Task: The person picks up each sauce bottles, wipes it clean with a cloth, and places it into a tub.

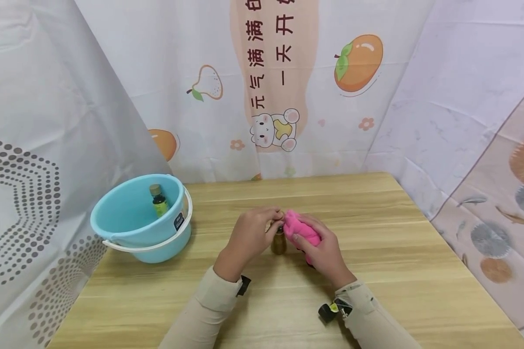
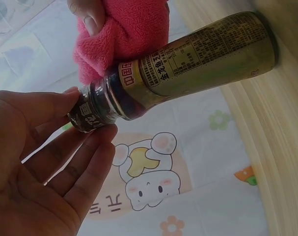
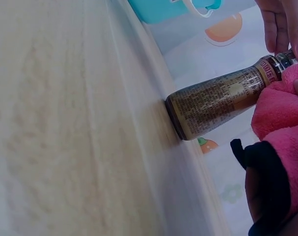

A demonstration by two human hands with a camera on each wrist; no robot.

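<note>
A brown-gold oil bottle (image 2: 207,59) with printed labels stands upright on the table, and in the head view it is between the two hands. With thumb and fingertips my left hand (image 1: 254,230) pinches the bottle's cap (image 2: 87,110). My right hand (image 1: 325,247) grips a bunched pink cloth (image 1: 303,235) with black trim. In the left wrist view the cloth lies against the bottle's neck and shoulder, and a right fingertip presses into its folds. The bottle's base (image 3: 176,118) rests on the wood.
At the left of the table stands a light blue bucket (image 1: 153,237) with a white handle (image 1: 150,248). Inside it leans a dark bottle (image 1: 158,198) with a yellow-green label. A printed curtain (image 1: 179,43) hangs behind the wooden table (image 1: 375,232) and along both sides.
</note>
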